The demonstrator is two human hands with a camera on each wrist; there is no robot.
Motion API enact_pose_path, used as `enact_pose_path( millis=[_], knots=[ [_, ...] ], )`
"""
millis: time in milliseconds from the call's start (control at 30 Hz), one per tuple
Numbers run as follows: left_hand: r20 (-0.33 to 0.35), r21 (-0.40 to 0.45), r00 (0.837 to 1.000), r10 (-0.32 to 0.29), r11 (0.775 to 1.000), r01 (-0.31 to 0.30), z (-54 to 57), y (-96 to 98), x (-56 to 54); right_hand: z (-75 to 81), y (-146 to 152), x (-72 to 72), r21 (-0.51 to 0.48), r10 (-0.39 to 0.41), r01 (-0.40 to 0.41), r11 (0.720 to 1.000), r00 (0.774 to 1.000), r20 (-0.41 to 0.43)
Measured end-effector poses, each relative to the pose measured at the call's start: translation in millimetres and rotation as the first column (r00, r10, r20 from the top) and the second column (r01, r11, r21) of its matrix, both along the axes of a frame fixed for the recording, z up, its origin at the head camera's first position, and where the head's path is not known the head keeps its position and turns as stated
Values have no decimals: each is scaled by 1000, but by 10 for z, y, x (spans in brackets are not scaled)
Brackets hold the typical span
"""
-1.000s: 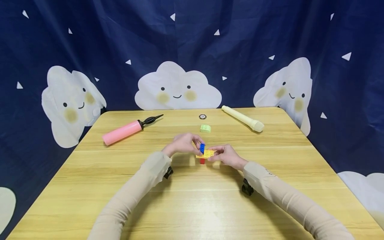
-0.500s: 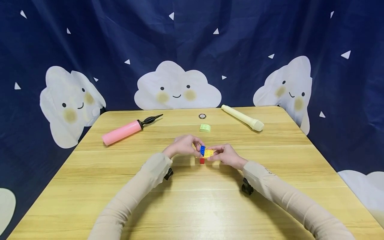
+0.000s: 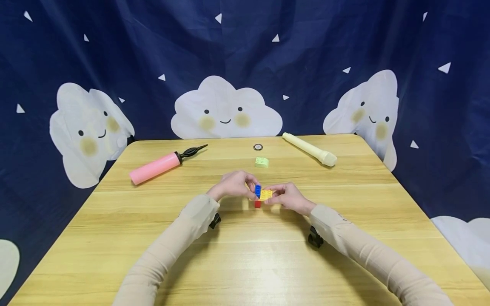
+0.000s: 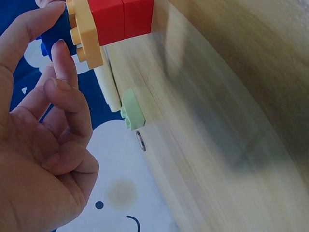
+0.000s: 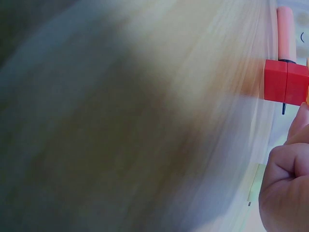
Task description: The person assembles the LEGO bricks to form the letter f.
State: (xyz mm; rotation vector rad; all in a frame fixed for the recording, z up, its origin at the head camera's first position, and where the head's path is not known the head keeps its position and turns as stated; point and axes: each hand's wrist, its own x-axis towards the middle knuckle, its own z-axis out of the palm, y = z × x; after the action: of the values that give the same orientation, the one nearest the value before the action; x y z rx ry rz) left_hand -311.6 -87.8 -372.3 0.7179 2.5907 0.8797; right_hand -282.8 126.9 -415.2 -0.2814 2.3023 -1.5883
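Observation:
My left hand (image 3: 236, 184) pinches a small blue toy brick (image 3: 258, 191) between thumb and finger. That brick stands against the studded top of a flat yellow toy brick (image 3: 266, 194), at its left part; whether it is fully pressed down I cannot tell. With thumb and fingers, my right hand (image 3: 289, 198) grips the yellow brick's right end. Below the yellow piece are two stacked red bricks (image 4: 120, 21), also seen in the right wrist view as red bricks (image 5: 286, 82). A light green brick (image 3: 262, 162) lies farther back on the table.
Behind the green brick lies a small dark-rimmed disc (image 3: 258, 147). A pink hand pump (image 3: 157, 168) with a black nozzle lies at the left of the wooden table (image 3: 245, 263). Toward the back right is a pale yellow toy microphone (image 3: 309, 148). A blue cloud-print curtain (image 3: 245, 51) hangs behind.
The blue brick has come down slightly onto the yellow brick, with my left hand lowering along with it. My right hand keeps its grip in about the same place.

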Motion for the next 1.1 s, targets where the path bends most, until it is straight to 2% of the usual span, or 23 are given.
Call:
enact_pose_path(
  millis=[467, 800, 1100],
  knots=[
    [-8, 16, 1000, 10, 1000, -10, -16, -4, -9, 10, -2, -12, 0, -8, 8, 1000, 1000, 19],
    [-40, 6, 999, 23, 1000, -23, -50, 25, -7, 11, 8, -18, -2, -7, 7, 1000, 1000, 22],
    [-32, 19, 999, 34, 999, -34, -80, 15, -33, -3, 6, -23, -2, 2, -2, 1000, 1000, 12]
  ],
)
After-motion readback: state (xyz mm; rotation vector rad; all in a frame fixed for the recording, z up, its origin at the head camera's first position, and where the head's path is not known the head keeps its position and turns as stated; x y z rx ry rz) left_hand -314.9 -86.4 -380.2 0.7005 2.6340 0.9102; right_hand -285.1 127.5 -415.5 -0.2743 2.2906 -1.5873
